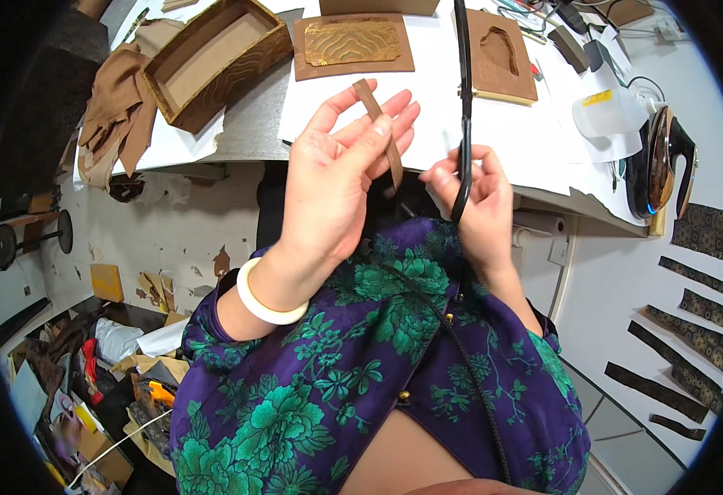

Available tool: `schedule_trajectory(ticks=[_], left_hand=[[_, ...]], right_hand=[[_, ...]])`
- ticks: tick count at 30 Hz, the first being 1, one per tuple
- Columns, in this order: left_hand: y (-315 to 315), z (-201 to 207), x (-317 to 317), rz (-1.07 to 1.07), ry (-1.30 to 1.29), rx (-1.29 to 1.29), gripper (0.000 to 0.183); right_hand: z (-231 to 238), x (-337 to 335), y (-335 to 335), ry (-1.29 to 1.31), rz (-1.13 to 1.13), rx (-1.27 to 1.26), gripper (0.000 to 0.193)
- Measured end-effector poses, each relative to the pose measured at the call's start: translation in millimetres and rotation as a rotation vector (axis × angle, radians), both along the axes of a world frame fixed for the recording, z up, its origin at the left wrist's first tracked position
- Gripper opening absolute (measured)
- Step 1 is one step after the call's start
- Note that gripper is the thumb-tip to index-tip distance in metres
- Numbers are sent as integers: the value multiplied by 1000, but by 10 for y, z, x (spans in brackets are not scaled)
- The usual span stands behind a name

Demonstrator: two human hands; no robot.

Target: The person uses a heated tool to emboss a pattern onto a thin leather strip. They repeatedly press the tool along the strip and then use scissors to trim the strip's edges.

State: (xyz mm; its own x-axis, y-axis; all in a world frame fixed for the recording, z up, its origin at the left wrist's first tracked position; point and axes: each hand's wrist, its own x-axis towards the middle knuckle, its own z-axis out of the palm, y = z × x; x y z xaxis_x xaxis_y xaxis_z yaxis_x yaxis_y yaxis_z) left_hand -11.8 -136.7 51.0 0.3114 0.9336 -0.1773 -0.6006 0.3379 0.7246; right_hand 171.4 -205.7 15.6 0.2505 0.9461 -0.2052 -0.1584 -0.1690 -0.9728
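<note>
Palm up, my left hand (337,157) holds a narrow brown strip (375,115) pinched between thumb and fingers, slanting across the palm. At its right, my right hand (485,194) is closed around the handle of long black scissors (464,124), seen nearly edge-on and pointing away up the picture. The scissors and the strip are apart. Beyond my left hand lies a brown panel (304,66) with a gold wave-patterned plate (353,41). Past the scissors rests a brown board (510,70) with an irregular recess.
An open box (205,99) with wavy patterned sides stands at upper left, beside crumpled brown cloth or leather (118,115). White paper (559,157) covers the worktop. A translucent bottle (609,114) and an iron (663,157) stand right. Dark patterned strips (667,334) hang beyond; clutter fills lower left.
</note>
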Motion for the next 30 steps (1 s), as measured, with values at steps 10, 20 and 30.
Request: schedule_trajectory(ticks=[10, 20, 30], left_hand=[[251, -77, -134, 21, -28, -102, 36], [272, -73, -170, -65, -89, -170, 38], [180, -63, -96, -105, -114, -184, 40]], right_hand=[[-152, 401, 368, -989, -134, -65, 53], [72, 362, 459, -1517, -90, 477, 20], [147, 29, 527, -1115, 348, 1198, 32]])
